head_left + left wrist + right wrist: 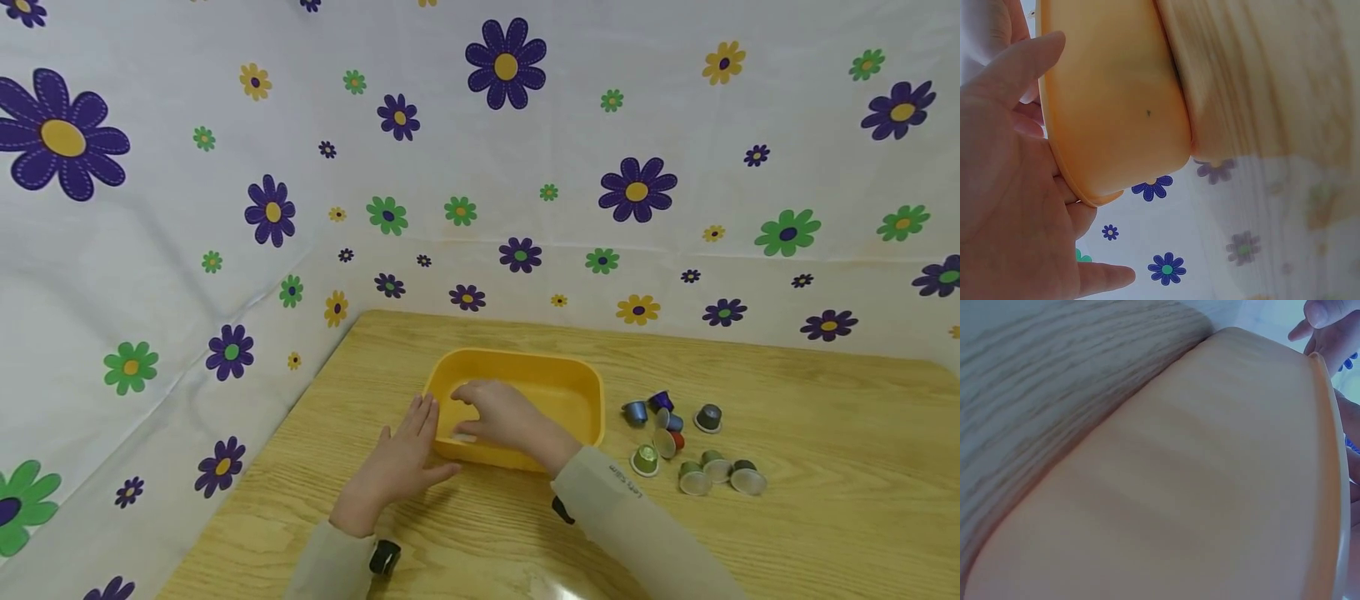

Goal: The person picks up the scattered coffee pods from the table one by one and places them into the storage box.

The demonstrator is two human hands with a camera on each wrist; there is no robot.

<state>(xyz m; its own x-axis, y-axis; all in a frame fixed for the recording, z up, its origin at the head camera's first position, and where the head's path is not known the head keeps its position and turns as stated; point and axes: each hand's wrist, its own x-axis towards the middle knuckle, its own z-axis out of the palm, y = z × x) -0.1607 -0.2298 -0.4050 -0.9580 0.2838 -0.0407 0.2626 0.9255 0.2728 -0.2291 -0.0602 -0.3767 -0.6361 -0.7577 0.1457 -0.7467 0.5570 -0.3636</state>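
Observation:
A yellow plastic bin (558, 400) stands on the wooden table. My right hand (502, 417) reaches down into its left part, the thumb and fingers curved and apart. Just below that thumb, a small whitish thing (463, 437) shows on the bin's floor; its kind cannot be made out. At the bin's front left corner my left hand (401, 467) rests against the rim with extended fingers, the thumb spread away. The left wrist view shows this hand (1016, 187) beside the bin's outer wall (1110, 106). In the right wrist view the bin wall (1197, 462) hides most of the right hand.
To the right of the bin lie several coffee capsules, among them a blue one (635, 412), a green one (645, 459), a dark grey one (708, 417) and a black one (747, 477). A flower-patterned sheet (570, 150) hangs behind and left of the table (847, 467).

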